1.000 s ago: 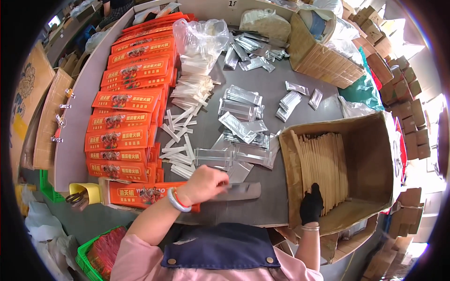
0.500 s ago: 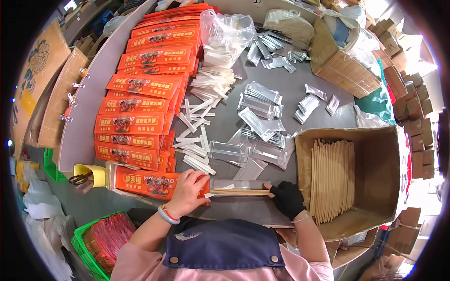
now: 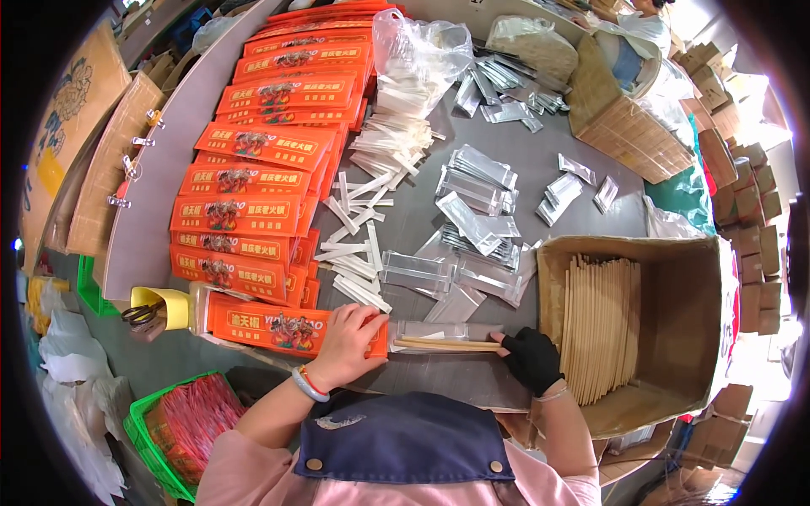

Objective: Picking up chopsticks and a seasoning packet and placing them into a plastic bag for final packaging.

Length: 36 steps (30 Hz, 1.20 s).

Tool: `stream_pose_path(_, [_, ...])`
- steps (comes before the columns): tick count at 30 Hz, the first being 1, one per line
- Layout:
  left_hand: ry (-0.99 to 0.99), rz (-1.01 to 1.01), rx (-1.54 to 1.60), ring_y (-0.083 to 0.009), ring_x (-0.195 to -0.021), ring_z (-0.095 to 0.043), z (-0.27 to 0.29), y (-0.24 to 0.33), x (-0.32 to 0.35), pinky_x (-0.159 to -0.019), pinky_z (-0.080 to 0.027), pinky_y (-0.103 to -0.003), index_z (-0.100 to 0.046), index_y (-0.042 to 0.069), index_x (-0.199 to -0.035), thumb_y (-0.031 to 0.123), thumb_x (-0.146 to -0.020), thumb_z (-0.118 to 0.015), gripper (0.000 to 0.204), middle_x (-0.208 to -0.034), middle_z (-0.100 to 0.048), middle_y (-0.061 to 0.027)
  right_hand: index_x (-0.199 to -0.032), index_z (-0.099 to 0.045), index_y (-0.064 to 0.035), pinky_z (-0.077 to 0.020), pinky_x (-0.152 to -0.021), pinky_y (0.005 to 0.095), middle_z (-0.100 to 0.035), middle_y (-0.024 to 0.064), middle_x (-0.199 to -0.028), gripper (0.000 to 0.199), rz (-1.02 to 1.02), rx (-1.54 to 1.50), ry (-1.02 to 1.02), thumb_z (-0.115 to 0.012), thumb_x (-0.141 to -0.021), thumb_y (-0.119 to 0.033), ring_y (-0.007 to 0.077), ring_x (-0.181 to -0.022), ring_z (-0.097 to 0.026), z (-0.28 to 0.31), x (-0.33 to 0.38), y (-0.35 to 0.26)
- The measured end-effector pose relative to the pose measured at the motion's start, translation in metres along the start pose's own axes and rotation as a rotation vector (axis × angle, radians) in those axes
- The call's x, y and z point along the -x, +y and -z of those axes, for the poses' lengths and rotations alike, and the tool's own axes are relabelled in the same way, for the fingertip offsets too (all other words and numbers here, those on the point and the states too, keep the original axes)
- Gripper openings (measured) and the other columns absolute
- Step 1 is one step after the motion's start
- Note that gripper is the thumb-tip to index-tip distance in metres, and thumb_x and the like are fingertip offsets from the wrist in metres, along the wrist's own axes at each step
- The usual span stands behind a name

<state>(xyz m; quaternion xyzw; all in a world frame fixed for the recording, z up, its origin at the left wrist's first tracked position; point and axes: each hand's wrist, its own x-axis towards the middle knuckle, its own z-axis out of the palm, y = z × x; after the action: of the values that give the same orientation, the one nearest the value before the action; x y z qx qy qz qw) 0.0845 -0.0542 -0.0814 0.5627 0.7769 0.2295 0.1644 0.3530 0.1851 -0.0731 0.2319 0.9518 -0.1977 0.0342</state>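
My left hand [image 3: 348, 341] rests on the right end of a long orange printed packet [image 3: 283, 325] at the table's near edge and pinches it. My right hand [image 3: 531, 357], in a black fingerless glove, holds the far end of a pair of pale wooden chopsticks [image 3: 447, 343] lying in a clear sleeve, pointed at the packet's open end. Loose white paper-wrapped sticks [image 3: 359, 261] and clear plastic sleeves [image 3: 472, 215] are scattered just beyond my hands.
Rows of orange packets [image 3: 253, 181] are stacked at left. An open cardboard box [image 3: 688, 329] of bundled chopsticks stands at right. A clear bag [image 3: 418, 55] of white sticks lies at the back. A yellow cup [image 3: 160, 305] with scissors sits left, a green crate [image 3: 181, 422] below.
My right hand came out of the cardboard box with chopsticks and brought them left to the packet. My left hand shifted onto the orange packet's end.
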Motion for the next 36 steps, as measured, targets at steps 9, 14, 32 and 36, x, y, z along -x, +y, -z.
stream_pose_path(9, [0.040, -0.056, 0.073, -0.0331, -0.116, -0.046, -0.008, -0.002, 0.014, -0.103, -0.038, -0.045, -0.061, 0.002, -0.120, 0.026, -0.057, -0.087, 0.072, -0.119, -0.056, -0.0110, -0.112, -0.072, -0.0238, -0.0463, -0.062, 0.0413, -0.057, 0.0105, -0.074, 0.031, 0.077, 0.000, 0.037, -0.072, -0.081, -0.028, 0.0301, -0.072, -0.060, -0.015, -0.013, -0.010])
stream_pose_path(14, [0.030, 0.001, 0.047, -0.0336, -0.118, -0.046, -0.004, -0.004, 0.013, -0.103, -0.037, -0.045, -0.056, 0.001, -0.127, 0.028, -0.057, -0.088, 0.082, -0.123, -0.054, -0.0131, -0.123, -0.065, -0.0179, -0.0499, -0.067, 0.0404, -0.060, 0.0109, -0.081, 0.046, -0.070, -0.031, -0.006, -0.075, -0.080, -0.031, 0.0316, -0.075, -0.062, 0.002, -0.002, -0.006])
stream_pose_path(32, [0.091, 0.232, 0.005, -0.0288, -0.119, -0.046, -0.021, 0.010, 0.008, -0.110, -0.023, -0.057, -0.060, 0.007, -0.121, 0.030, -0.074, -0.077, 0.056, -0.121, -0.056, -0.0070, -0.116, -0.071, -0.0241, -0.0518, -0.063, 0.0419, -0.060, 0.0109, -0.077, 0.032, -0.082, -0.058, -0.087, -0.069, -0.084, -0.028, 0.0300, -0.072, -0.063, 0.016, 0.008, -0.014])
stream_pose_path(36, [0.126, 0.130, -0.035, -0.0300, -0.118, -0.047, -0.018, 0.004, 0.010, -0.108, -0.026, -0.055, -0.060, 0.005, -0.122, 0.029, -0.070, -0.081, 0.061, -0.120, -0.056, -0.0079, -0.113, -0.072, -0.0253, -0.0512, -0.064, 0.0428, -0.061, 0.0110, -0.076, 0.028, 0.056, -0.028, -0.054, -0.068, -0.085, -0.027, 0.0310, -0.071, -0.063, 0.005, 0.003, -0.002])
